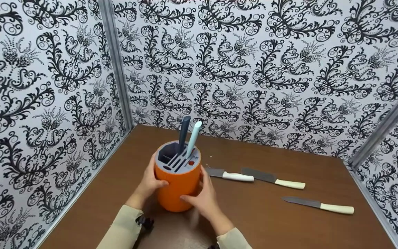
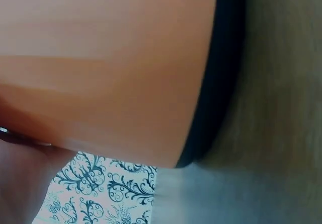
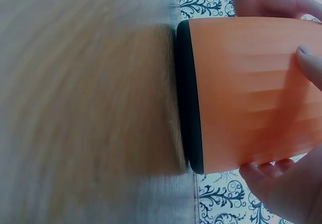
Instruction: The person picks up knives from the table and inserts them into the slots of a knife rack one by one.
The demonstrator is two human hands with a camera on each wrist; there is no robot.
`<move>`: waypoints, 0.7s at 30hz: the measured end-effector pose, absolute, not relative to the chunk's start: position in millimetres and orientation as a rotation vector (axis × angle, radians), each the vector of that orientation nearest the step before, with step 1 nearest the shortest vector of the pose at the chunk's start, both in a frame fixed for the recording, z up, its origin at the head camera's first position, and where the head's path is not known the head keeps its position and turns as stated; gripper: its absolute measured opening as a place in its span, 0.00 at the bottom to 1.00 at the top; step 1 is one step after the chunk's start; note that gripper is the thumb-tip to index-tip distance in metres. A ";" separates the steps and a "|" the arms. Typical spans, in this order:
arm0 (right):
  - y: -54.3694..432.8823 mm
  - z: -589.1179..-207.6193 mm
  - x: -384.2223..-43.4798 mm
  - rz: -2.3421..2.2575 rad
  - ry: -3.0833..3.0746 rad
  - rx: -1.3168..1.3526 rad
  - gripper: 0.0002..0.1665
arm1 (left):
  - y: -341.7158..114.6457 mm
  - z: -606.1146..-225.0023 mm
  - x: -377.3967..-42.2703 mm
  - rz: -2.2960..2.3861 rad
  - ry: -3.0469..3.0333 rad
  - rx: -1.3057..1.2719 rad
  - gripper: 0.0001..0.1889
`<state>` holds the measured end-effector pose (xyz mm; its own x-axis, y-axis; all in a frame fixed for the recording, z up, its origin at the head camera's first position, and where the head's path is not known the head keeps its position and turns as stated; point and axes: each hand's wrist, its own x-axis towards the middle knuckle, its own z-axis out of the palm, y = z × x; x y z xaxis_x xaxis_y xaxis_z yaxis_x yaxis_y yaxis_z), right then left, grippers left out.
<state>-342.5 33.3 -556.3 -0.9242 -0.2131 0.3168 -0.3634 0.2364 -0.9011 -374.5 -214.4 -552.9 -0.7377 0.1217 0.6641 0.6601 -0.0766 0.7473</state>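
Note:
An orange cylindrical knife block (image 1: 179,192) with a grey slotted top stands upright in front of me, between both hands. My left hand (image 1: 149,181) grips its left side, thumb on the front. From the right my right hand (image 1: 206,199) holds it, thumb also across the front and fingers partly hidden behind. A dark navy handle (image 1: 184,133) and a pale mint handle (image 1: 194,138) stick up from the top. The right wrist view shows the block's black base (image 3: 188,98) at the tabletop; whether it touches I cannot tell.
Right of the block on the brown wooden table (image 1: 254,221) lie a white-handled knife (image 1: 238,176), a broad-bladed knife with a cream handle (image 1: 290,184) and a pointed cream-handled knife (image 1: 337,208). Patterned walls (image 1: 219,69) enclose the back and sides.

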 end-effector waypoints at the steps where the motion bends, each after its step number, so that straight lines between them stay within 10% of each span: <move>1: 33.4 -556.3 -342.7 1.787 -2.365 0.558 0.73 | -215.6 -554.3 -374.6 -1.876 -1.817 -0.850 0.67; 21: 45.7 -552.9 -348.2 1.867 -2.367 0.628 0.68 | -219.8 -564.3 -370.2 -1.895 -1.948 -0.812 0.63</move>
